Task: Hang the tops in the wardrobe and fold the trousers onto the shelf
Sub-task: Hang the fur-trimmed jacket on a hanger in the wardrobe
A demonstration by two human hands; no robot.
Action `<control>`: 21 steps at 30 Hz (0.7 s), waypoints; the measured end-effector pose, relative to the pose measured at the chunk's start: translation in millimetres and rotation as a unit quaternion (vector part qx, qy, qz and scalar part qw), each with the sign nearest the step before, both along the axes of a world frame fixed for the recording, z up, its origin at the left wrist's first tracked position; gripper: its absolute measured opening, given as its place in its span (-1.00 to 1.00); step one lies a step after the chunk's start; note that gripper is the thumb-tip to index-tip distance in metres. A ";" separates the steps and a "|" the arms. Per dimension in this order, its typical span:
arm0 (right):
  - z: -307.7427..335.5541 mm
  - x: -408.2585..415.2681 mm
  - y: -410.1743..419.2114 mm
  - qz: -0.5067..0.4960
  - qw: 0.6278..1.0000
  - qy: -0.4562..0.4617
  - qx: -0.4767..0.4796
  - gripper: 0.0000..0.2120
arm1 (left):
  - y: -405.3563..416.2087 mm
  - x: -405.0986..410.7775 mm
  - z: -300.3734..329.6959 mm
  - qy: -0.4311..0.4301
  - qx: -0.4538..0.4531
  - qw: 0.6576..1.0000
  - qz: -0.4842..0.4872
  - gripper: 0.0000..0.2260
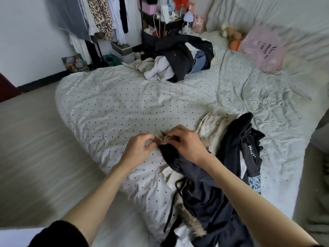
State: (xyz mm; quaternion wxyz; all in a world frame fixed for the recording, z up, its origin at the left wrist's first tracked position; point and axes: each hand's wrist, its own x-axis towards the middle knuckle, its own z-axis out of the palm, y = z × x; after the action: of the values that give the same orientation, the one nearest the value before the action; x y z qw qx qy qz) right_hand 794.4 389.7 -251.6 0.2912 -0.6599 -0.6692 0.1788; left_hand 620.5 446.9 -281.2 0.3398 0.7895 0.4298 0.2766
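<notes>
Both the left hand [140, 146] and right hand [187, 143] pinch the fur-trimmed dark jacket [201, 193] by its fur edge, body trailing toward five o'clock on the bed [115, 104]

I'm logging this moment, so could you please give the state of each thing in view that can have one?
Left hand: pinches the fur trim.
Right hand: grips the fur trim.
Dark navy fur-trimmed jacket: crumpled on the bed, not hung.
Black printed top: heaped, unfolded.
Far pile of dark and pale clothes: unsorted.
Pink plastic bag: lying on the bed.
Polka-dot white duvet: rumpled.
Leopard-print garment: hanging on the rail.
</notes>
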 end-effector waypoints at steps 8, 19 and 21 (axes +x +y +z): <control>87.8 -167.3 81.6 0.214 0.976 -0.033 0.033 -0.87 | 16.3 -186.8 66.2 -0.050 0.042 0.976 0.208 -0.88; 104.4 -417.9 82.8 0.472 0.878 -0.068 0.042 -0.84 | -76.9 -418.3 90.4 -0.014 0.034 0.912 0.408 -0.91; 102.5 -451.6 75.5 0.523 0.846 -0.093 0.039 -0.82 | -99.9 -444.6 84.3 -0.008 0.028 0.893 0.450 -0.92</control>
State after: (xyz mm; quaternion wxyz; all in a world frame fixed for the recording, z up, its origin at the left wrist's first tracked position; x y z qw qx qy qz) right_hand 342.8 465.2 -149.2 0.1170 -0.2138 -0.9455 0.2160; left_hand 175.9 346.9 -197.0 0.1603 0.5185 0.7283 0.4184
